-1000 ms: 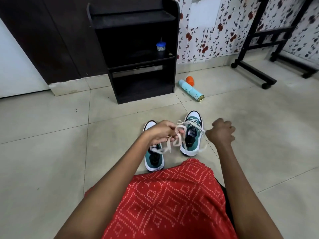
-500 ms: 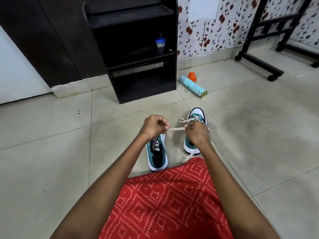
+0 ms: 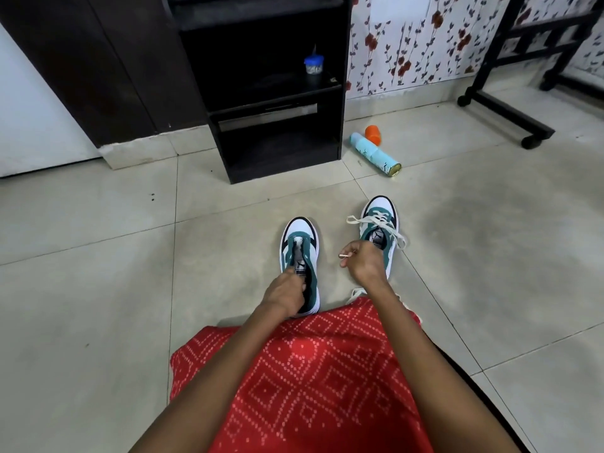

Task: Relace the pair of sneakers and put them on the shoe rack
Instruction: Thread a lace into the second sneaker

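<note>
Left hand (image 3: 287, 293) grips left sneaker (image 3: 299, 231) at its collar. Right hand (image 3: 363, 263), above right sneaker (image 3: 381, 208) heel, pinches lace (image 3: 371, 220) tip. Floor tiles (image 3: 228, 217) separate both sneakers from shoe rack (image 3: 338, 125).

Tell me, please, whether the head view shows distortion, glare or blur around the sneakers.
Head view: wide-angle bowing, so the shoe rack sides and tile seams lean; head view: soft, even light, no hard glare, rack shelves nearly black; head view: left sneaker, right sneaker, the left hand holding the left one and the right hand pinching the lace tip all look sharp.
</note>
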